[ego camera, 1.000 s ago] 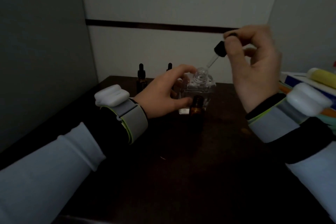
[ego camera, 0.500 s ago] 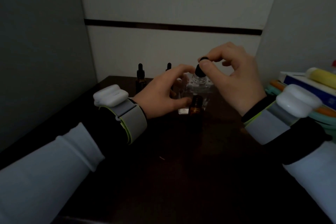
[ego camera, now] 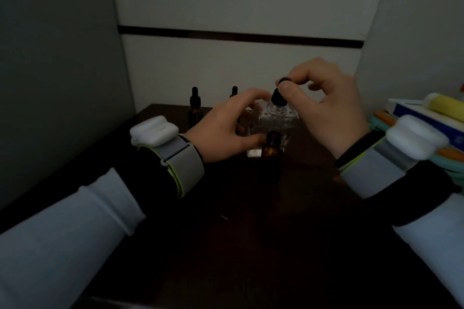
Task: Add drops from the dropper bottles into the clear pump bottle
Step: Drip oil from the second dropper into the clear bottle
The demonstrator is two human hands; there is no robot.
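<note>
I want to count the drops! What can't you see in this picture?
Head view, dim:
- Drops, and the tip of the dropper: at the neck of the clear pump bottle, too small and dark.
- Rear dropper bottle: body behind the left hand.
- Stack of things: cut by the right edge.

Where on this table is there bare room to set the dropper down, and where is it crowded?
Bare: the near table, in front of the open amber bottle. Crowded: the back, where left hand, right hand, clear pump bottle and capped dropper bottles cluster.
</note>
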